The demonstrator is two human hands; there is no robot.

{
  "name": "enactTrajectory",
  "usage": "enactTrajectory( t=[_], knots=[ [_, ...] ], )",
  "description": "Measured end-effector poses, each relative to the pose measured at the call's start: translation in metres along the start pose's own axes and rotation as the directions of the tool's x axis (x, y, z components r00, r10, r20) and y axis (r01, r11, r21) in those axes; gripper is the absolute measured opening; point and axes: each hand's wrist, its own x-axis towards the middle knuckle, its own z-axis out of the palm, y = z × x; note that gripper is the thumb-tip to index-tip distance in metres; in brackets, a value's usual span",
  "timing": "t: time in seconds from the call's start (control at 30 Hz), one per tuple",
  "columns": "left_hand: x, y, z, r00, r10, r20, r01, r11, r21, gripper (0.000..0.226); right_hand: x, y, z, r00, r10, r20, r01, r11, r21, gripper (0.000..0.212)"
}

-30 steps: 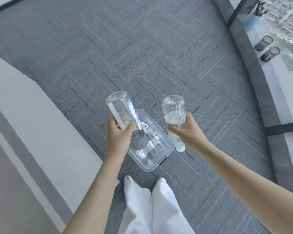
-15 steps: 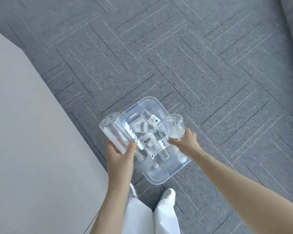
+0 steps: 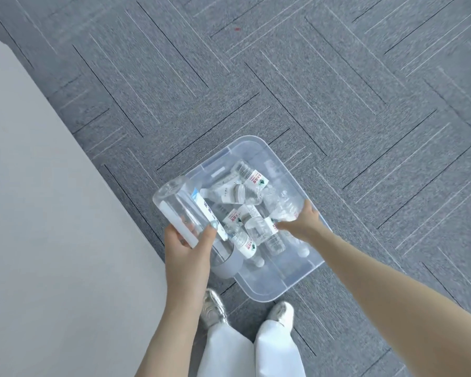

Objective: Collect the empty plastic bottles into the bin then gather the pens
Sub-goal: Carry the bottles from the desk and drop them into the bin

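Observation:
A clear plastic bin stands on the grey carpet and holds several empty bottles with red-and-green labels. My left hand grips a large square clear bottle with a grey cap. That bottle is tilted cap-down over the bin's near left corner. My right hand reaches down inside the bin at its right side, with its fingers around a small crinkled clear bottle that lies among the others. No pens are in view.
A pale grey tabletop fills the left side, its edge running close to the bin. My feet in silver shoes and white trousers stand just below the bin. Grey carpet lies all around.
The view has tipped further down and closer to the bin. My right hand has lowered the small bottle from above the bin down among the others. My left hand has kept the big bottle over the bin's left corner.

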Motion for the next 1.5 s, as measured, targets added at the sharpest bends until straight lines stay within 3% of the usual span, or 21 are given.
enactTrajectory(
  t=[0.13, 0.23, 0.37, 0.5, 0.7, 0.9, 1.03, 1.1, 1.23, 1.5],
  knots=[
    [0.009, 0.001, 0.002, 0.998, -0.053, 0.033, 0.053, 0.998, 0.02, 0.03, -0.01, -0.004, 0.003, 0.992, -0.103, -0.066, 0.104, 0.995, 0.01, 0.087],
    [0.021, 0.0, 0.012, 0.976, -0.188, 0.112, 0.19, 0.982, -0.006, 0.031, -0.023, 0.001, 0.008, 0.984, -0.16, -0.082, 0.166, 0.983, 0.082, 0.076],
    [0.044, 0.008, 0.033, 0.919, -0.364, 0.151, 0.365, 0.931, 0.026, 0.067, -0.042, 0.013, 0.018, 0.982, -0.177, -0.061, 0.183, 0.979, 0.092, 0.073],
    [0.061, 0.018, 0.045, 0.889, -0.442, 0.122, 0.434, 0.897, 0.085, 0.084, -0.052, 0.019, 0.02, 0.973, -0.217, -0.075, 0.224, 0.97, 0.093, 0.069],
    [0.054, 0.027, 0.033, 0.976, -0.207, 0.066, 0.208, 0.978, 0.003, 0.067, -0.07, 0.001, 0.004, 0.951, -0.301, -0.068, 0.307, 0.947, 0.097, 0.051],
    [0.024, 0.057, 0.018, 0.984, -0.167, 0.068, 0.17, 0.984, -0.048, 0.038, -0.12, -0.038, -0.037, 0.895, -0.445, -0.045, 0.443, 0.896, -0.042, 0.045],
    [-0.006, 0.1, 0.007, 0.993, -0.05, 0.111, 0.054, 0.998, -0.034, 0.025, -0.171, -0.068, -0.085, 0.77, -0.637, -0.027, 0.571, 0.708, -0.417, 0.046],
    [-0.023, 0.125, -0.002, 0.991, 0.033, 0.133, -0.033, 0.999, 0.0, 0.02, -0.201, -0.084, -0.11, 0.711, -0.703, -0.022, 0.594, 0.617, -0.517, 0.047],
    [-0.062, 0.173, -0.03, 0.976, 0.154, 0.153, -0.166, 0.984, 0.067, 0.02, -0.262, -0.114, -0.152, 0.617, -0.784, -0.07, 0.632, 0.547, -0.55, 0.046],
    [-0.174, 0.245, -0.142, 0.92, 0.389, -0.056, -0.379, 0.916, 0.135, 0.025, -0.406, -0.153, -0.201, 0.421, -0.907, -0.023, 0.732, 0.355, -0.581, 0.044]
  ],
)
